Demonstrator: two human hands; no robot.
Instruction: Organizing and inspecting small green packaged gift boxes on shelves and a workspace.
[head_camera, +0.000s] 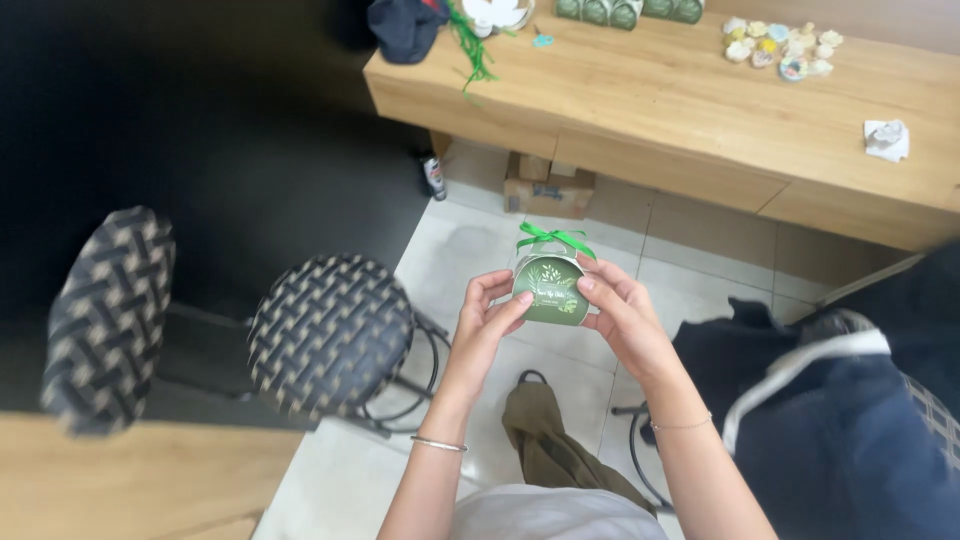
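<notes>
Woven stool (330, 335) beside held gift box (549, 290)

Single head-worn view, steeply downward, close over hands, lap and floor

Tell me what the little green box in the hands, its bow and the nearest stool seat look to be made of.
Green box: probably printed card, matte, with a pale leaf pattern.
Bow: thin bright green ribbon, likely satin or plastic; slightly shiny.
Stool seat: woven fabric in a black and cream basket pattern, on a dark metal wire frame.
</notes>
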